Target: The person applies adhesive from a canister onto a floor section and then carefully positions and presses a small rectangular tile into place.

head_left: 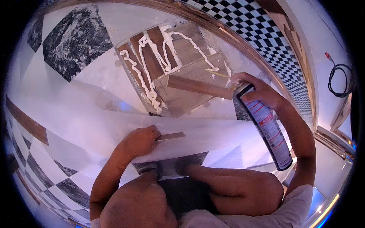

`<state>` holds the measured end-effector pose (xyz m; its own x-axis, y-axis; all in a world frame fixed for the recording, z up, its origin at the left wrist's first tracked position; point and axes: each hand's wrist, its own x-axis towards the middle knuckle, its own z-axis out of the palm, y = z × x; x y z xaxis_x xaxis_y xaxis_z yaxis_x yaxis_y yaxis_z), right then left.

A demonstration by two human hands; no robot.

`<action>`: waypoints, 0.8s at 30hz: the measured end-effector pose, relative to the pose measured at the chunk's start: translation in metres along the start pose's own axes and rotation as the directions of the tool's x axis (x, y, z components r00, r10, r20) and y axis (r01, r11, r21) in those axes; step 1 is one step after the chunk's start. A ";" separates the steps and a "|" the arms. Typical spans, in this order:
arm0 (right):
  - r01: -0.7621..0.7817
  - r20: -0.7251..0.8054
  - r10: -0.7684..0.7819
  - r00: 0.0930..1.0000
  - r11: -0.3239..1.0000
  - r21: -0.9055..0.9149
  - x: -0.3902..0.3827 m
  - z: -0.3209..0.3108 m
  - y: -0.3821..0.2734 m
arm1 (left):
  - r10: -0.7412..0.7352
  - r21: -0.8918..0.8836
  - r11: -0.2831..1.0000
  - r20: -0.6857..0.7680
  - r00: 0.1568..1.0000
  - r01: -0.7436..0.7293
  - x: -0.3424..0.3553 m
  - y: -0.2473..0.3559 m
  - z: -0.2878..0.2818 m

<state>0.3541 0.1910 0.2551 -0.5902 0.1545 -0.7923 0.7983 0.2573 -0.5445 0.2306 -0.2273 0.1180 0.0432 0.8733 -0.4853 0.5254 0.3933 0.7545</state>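
Note:
My right hand (258, 91) is wrapped round the top end of a spray foam can (268, 127), which slants with its black base toward the lower right. A thin yellow straw (216, 72) shows to the left of this hand, over the floor. Thick white lines of foam (152, 51) zigzag across the wood planks (156, 36) and the bare patch of floor (186, 99). A brown strip of plank (199, 86) lies across that patch, its right end by the can. Closed on a short, thin strip of wood (171, 136) is my left hand (141, 141), above a white sheet.
The translucent white sheet (95, 127) spreads over the black-and-white floor in front of my legs. Another brown plank (26, 121) lies at the far left. A small-checkered panel (262, 34) with wooden edging runs along the upper right. A black cable (338, 91) is coiled at the right.

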 end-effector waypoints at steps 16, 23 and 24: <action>-0.046 -0.094 0.064 0.994 0.983 0.177 -0.013 -0.023 0.093 | -0.001 0.024 1.000 -0.039 0.999 0.002 -0.006 0.009 -0.004; 0.089 -0.024 -0.103 0.994 0.937 -0.339 -0.031 -0.020 0.115 | -0.033 -0.002 0.999 -0.020 0.999 0.033 -0.006 0.006 -0.004; 0.113 0.001 -0.123 0.992 0.905 -0.410 -0.033 -0.015 0.110 | -0.039 -0.002 0.999 -0.019 0.999 0.039 -0.007 0.004 -0.002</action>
<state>0.4594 0.2282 0.2250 -0.6838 0.1204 -0.7197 0.6071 0.6411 -0.4695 0.2305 -0.2306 0.1255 0.0063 0.8628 -0.5055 0.5253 0.4272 0.7359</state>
